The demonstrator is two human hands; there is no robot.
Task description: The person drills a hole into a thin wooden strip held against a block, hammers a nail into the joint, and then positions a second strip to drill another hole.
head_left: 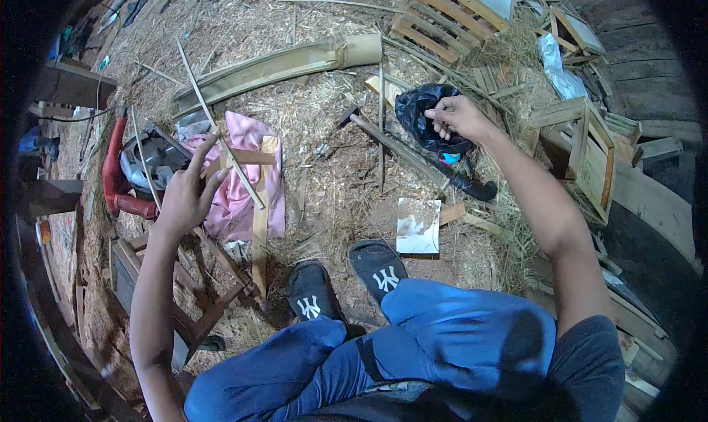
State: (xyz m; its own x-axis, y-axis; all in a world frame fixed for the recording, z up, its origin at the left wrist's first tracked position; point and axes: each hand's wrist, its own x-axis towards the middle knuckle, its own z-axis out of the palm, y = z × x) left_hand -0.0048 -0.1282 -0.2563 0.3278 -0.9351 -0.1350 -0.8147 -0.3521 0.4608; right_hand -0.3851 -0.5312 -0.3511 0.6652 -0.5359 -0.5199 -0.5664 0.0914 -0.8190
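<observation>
My left hand (186, 195) is raised with its fingers apart, beside a thin wooden strip (198, 90) that slants past the fingertips. Beneath lie a pink cloth (243, 190) and wooden pieces (260, 234) joined at an angle. My right hand (463, 120) hovers over an open black plastic bag (414, 112). Its thumb and fingers are drawn together; whatever they may pinch is too small to make out. A small blue item (450, 158) shows at the bag's lower edge. Left of the bag lies what looks like a hammer (349, 115) with a dark head.
A red tool-like object (119, 164) lies at left. A long curved trough-like board (273, 67) crosses the ground ahead. A slatted wooden piece (435, 24) stands at the back and a wooden frame (590, 157) at right. White stained paper (418, 227) lies before my feet.
</observation>
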